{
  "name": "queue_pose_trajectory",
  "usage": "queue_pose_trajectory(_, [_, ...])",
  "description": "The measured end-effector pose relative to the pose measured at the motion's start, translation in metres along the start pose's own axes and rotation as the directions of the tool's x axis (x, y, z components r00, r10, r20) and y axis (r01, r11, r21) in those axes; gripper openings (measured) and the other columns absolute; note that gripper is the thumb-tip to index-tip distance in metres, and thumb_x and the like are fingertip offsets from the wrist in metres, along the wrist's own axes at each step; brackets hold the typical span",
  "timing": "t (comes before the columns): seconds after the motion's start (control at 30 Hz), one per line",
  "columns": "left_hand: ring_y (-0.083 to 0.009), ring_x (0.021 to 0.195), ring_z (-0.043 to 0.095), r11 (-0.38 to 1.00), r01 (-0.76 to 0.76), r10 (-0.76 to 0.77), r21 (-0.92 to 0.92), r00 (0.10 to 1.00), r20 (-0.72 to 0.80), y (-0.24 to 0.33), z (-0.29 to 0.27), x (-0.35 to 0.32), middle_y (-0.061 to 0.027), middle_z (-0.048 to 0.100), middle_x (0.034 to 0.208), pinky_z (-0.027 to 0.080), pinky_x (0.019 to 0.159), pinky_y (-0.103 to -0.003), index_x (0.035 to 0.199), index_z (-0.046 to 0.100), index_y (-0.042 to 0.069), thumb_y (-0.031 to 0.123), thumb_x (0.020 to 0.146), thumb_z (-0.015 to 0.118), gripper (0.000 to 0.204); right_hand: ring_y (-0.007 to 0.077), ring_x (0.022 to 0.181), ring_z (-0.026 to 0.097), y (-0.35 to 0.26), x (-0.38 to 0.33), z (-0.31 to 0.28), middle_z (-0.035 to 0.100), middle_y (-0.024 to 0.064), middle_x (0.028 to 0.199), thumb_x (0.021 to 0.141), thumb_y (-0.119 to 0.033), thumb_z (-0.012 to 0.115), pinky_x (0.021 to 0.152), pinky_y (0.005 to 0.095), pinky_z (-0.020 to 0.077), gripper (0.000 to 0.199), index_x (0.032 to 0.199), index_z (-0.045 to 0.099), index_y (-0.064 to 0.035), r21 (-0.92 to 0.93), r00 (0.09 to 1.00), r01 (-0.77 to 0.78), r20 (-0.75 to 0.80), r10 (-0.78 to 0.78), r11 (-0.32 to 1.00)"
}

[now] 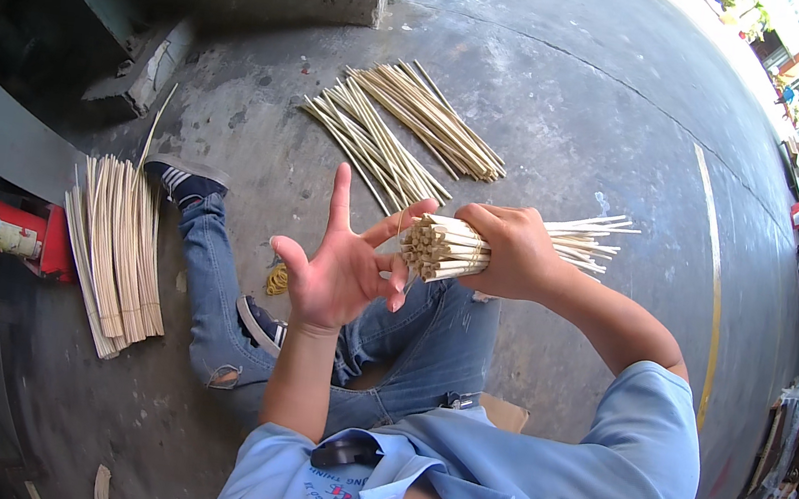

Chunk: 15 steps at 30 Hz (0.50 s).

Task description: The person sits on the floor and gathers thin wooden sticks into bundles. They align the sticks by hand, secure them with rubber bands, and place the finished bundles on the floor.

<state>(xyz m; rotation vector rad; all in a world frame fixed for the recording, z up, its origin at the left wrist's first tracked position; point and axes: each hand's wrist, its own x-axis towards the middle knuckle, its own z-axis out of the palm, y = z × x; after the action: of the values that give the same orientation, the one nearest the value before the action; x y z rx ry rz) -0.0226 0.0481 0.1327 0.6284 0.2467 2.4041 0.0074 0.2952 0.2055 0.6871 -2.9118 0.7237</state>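
My right hand (512,251) is wrapped round a bundle of thin pale wooden sticks (445,250), held level above my right leg. The cut ends face left and are packed tightly; the far ends fan out to the right. A thin band seems to cross the bundle near its left end. Close to those cut ends, my left hand (347,268) has its palm up and fingers spread, the thumb and one finger stretched away. Its other fingertips come near or touch the bundle's end; whether a thin band is hooked on them I cannot tell.
Two loose heaps of sticks, a nearer (373,140) and a farther one (431,123), lie on the concrete floor ahead. Tied stick bundles (116,253) lean at left by a red fire extinguisher (9,228). Yellow rubber bands (276,281) lie between my legs.
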Motion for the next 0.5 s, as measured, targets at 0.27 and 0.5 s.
queue_pose_trajectory(0.27, [-0.0356,0.091,0.074,0.859,0.271,-0.227,0.434,0.962,-0.151,0.000,0.013,0.003,-0.0352,0.042,0.142,0.065,0.075,-0.049,0.159,-0.022,0.037,0.101,0.062,0.042,0.133,0.0301,0.087,0.073,-0.002,-0.002,0.039,0.071,0.0072,0.091,0.074,-0.020,0.077,0.070,0.0430,0.0572,0.036,0.104,0.059,-0.0105,-0.323,0.905,-0.133,0.345,0.248,0.937])
queue_pose_trajectory(0.5, [-0.0195,0.094,0.068,0.709,0.317,-0.209,0.630,0.948,-0.241,-0.035,0.008,-0.006,-0.0157,0.055,0.114,0.057,0.087,-0.032,0.163,0.008,0.011,0.052,0.089,0.075,0.109,0.0330,0.092,0.073,0.004,0.024,0.040,0.074,0.0152,0.093,0.071,-0.025,0.080,0.077,0.0425,0.0581,0.042,0.105,0.061,-0.0075,-0.369,0.765,-0.340,0.427,0.483,0.865])
